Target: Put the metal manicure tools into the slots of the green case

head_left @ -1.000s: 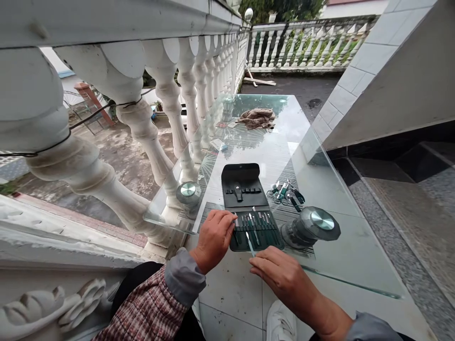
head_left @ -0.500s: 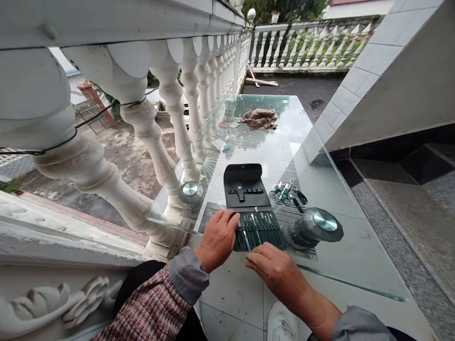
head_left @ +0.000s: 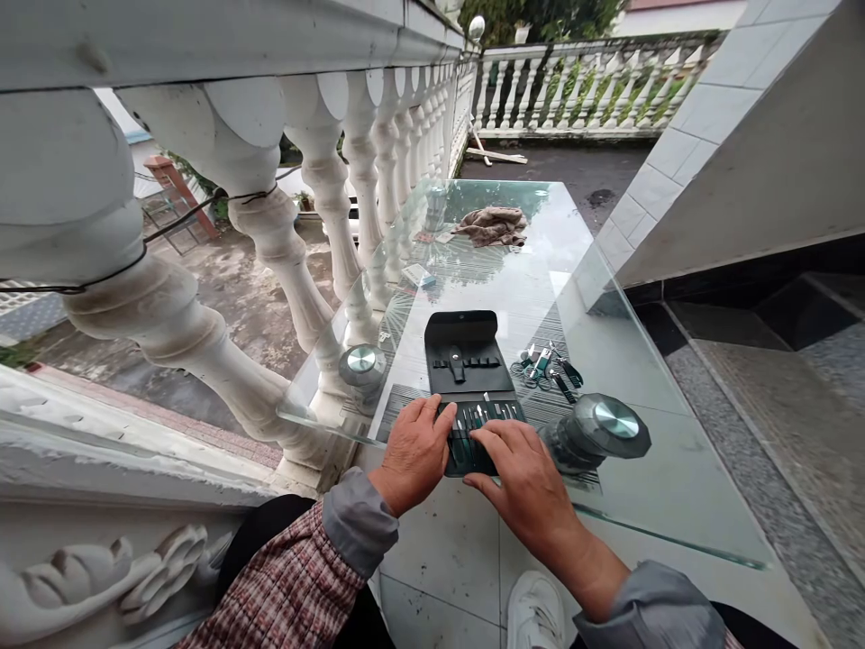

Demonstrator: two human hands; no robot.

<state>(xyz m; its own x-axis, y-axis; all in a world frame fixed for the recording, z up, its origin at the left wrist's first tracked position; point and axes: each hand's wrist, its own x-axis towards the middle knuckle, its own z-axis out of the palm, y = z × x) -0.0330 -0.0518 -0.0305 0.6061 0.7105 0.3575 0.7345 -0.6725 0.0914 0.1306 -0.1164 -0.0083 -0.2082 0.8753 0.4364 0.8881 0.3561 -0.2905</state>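
A black manicure case (head_left: 463,379) lies unfolded on the glass table, its upper panel showing bare loops and a snap strap. Several slim metal tools (head_left: 504,411) sit in the slots of its lower panel. My left hand (head_left: 414,451) grips that panel's left edge, thumb on top. Over the panel's front part is my right hand (head_left: 523,469), fingertips resting on the tools and thumb apart from them at the front edge. Nothing shows between them, though the hand hides part of the slots. Nail clippers and small scissors (head_left: 544,365) lie in a pile right of the case.
The glass table (head_left: 662,433) has faceted supports with shiny discs, one left (head_left: 363,365) and one right (head_left: 612,424). Farther back lie a crumpled brown cloth (head_left: 493,225) and a small box (head_left: 419,276). White balusters (head_left: 324,189) line the left; steps (head_left: 777,361) are right.
My right hand has moved forward from the panel's front edge onto the tools, and its fingers have spread from a pinch. My left hand stays on the case.
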